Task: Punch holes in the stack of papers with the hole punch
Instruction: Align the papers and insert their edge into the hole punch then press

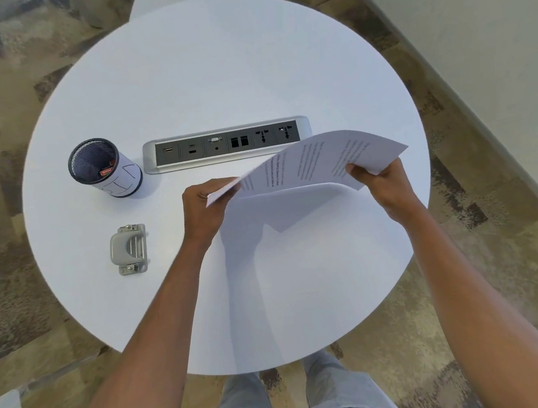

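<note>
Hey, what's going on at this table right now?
A person stands at a round white table and holds a stack of papers lifted off the tabletop, the left hand gripping its left end and the right hand its right edge. The hole punch sits on the table to the person's left, untouched, so no punching has begun. A mesh pen cup and a built-in socket panel lie further back.

Left hand [202, 207], right hand [379, 181] hold papers [310, 163] above table [214, 76]; hole punch [129, 249] left.
</note>
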A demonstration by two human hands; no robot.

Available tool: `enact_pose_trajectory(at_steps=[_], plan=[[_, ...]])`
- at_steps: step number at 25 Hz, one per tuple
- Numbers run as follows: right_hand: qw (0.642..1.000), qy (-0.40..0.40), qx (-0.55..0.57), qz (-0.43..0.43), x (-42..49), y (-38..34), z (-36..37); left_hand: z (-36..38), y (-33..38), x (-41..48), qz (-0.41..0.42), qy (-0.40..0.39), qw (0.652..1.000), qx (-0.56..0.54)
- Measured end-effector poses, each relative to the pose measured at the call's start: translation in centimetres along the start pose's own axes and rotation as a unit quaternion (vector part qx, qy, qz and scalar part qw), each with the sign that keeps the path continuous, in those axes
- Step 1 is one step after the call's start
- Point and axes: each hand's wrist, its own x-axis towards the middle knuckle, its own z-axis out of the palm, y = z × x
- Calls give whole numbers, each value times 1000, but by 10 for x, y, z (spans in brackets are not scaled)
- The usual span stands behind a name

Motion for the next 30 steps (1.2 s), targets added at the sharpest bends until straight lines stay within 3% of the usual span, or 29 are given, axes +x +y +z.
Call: enact_pose_trajectory(at_steps=[12, 15, 18, 21, 23, 25, 28, 30], plan=[[1000, -9, 13, 8, 4, -5, -2, -1, 24, 9, -51, 3, 999, 3], [995, -25, 91, 38, -1, -2, -1, -9, 59, 19, -5, -25, 997, 66], [992, -43, 89, 78, -6, -4, -7, -14, 106, 35, 96, -61, 978, 176], [997, 53, 33, 45, -4, -30, -36, -13, 146, 47, 156, -102, 936, 298], [994, -1, -111, -17, 4, -57, -45, -8, 161, 52, 161, -121, 910, 361], [956, -123, -262, -44, 13, -76, -32, -1, 172, 55, 146, -161, 892, 397], [933, -230, -275, -17, 26, -85, -8, 14, 187, 50, 139, -205, 866, 434], [948, -217, -233, 10, 28, -81, -1, 11, 192, 51, 175, -208, 868, 416]])
